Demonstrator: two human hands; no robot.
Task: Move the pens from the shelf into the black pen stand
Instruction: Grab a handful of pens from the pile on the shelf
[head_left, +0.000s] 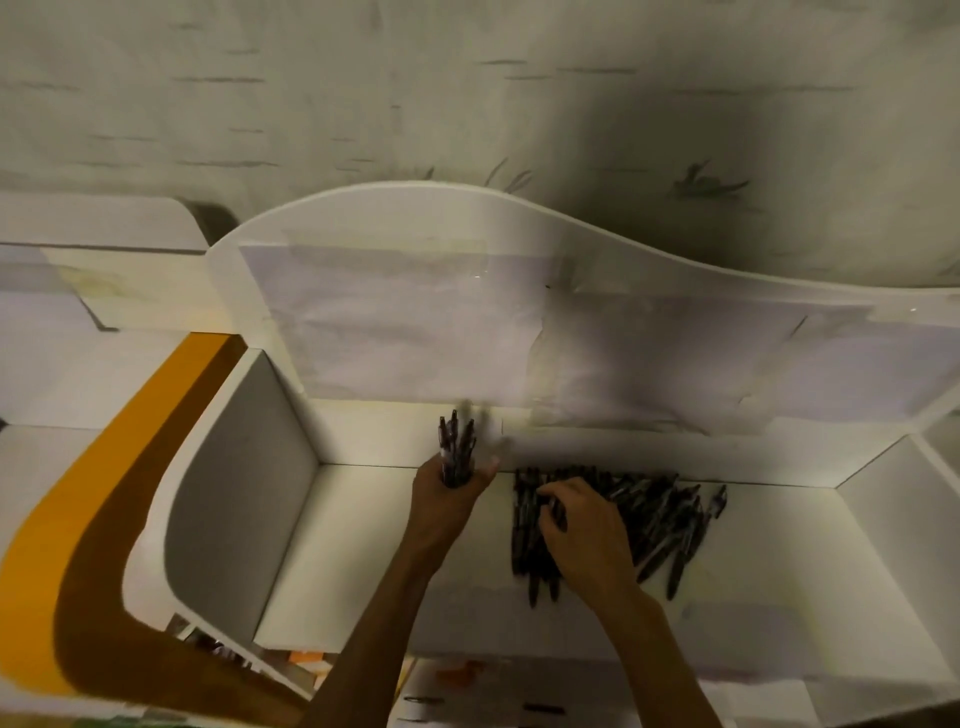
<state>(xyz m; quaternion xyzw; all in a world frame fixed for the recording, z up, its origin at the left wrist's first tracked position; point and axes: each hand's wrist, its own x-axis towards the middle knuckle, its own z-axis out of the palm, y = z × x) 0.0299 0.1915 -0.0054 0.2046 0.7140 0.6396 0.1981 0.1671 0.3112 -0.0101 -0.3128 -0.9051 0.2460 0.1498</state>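
Head view looks down into a white shelf (374, 545) with side walls and a curved back panel (415, 312). On the shelf floor, right of centre, lies a loose pile of dark pens (654, 514), lying flat and crossing one another. The left hand (449, 491) grips a bunch of pens (457, 447) that stands upright, tips pointing up toward the back panel, just left of the pile and apart from it. The right hand (582, 525) rests on the left part of the pile, fingers curled down among the pens; whether they pinch a pen or only touch the heap cannot be told, since the view is blurred there. Both forearms reach in from the bottom edge. Pale paper sheets (675, 353) are stuck across the back panel. An orange and brown curved band (78, 545) runs down the left side, outside the shelf wall. The black pen stand does not show in this view.
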